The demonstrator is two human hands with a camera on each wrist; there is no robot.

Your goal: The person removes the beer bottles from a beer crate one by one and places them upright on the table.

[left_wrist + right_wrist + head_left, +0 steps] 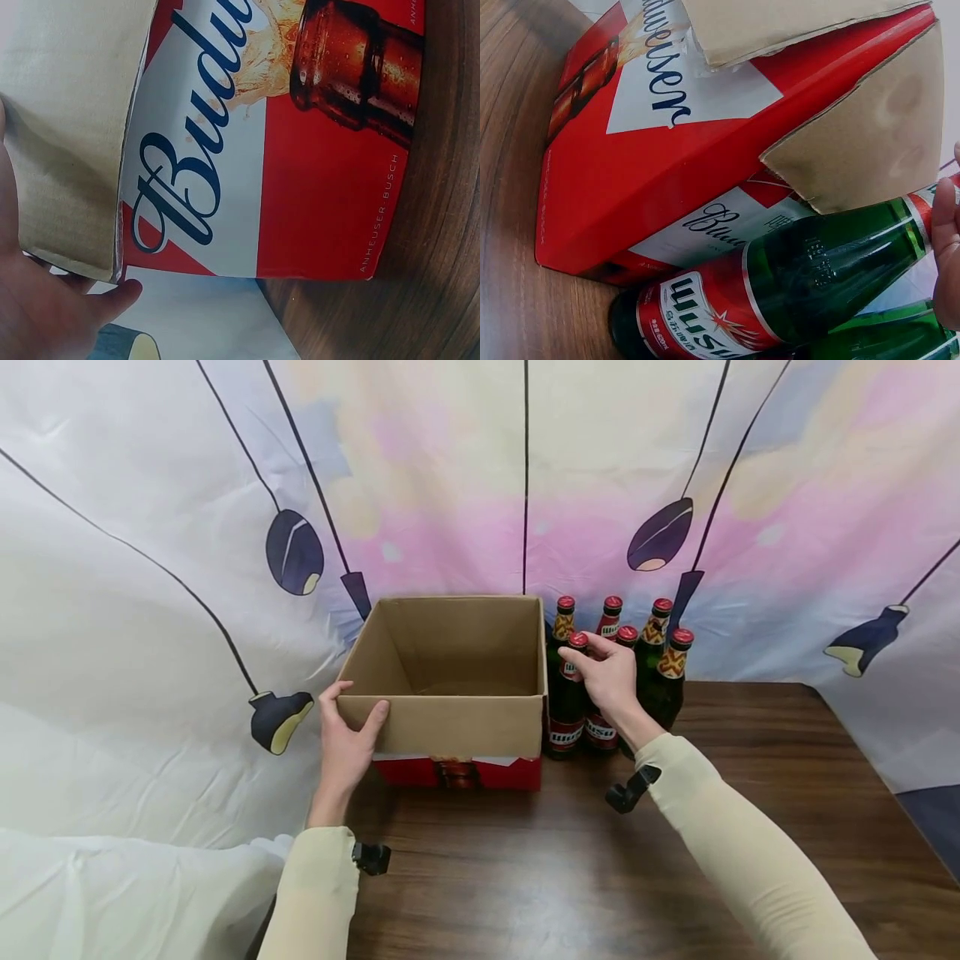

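Note:
An open-topped cardboard box [459,727], red with Budweiser print below its brown upper flaps, stands on the table. My left hand [348,750] holds its front left corner, thumb on the front flap and fingers over the rim; the left wrist view shows the printed box side [322,195] close up. Just right of the box, my right hand [611,681] pinches the neck of a green beer bottle [566,703] below its red cap. In the right wrist view this bottle [817,274], with a red Wusu label, stands close beside the box.
Several more capped green bottles [660,697] stand grouped behind and right of the gripped one. The brown wooden table [750,760] extends right and forward. A patterned cloth [450,468] hangs behind, and white fabric [127,893] lies at the lower left.

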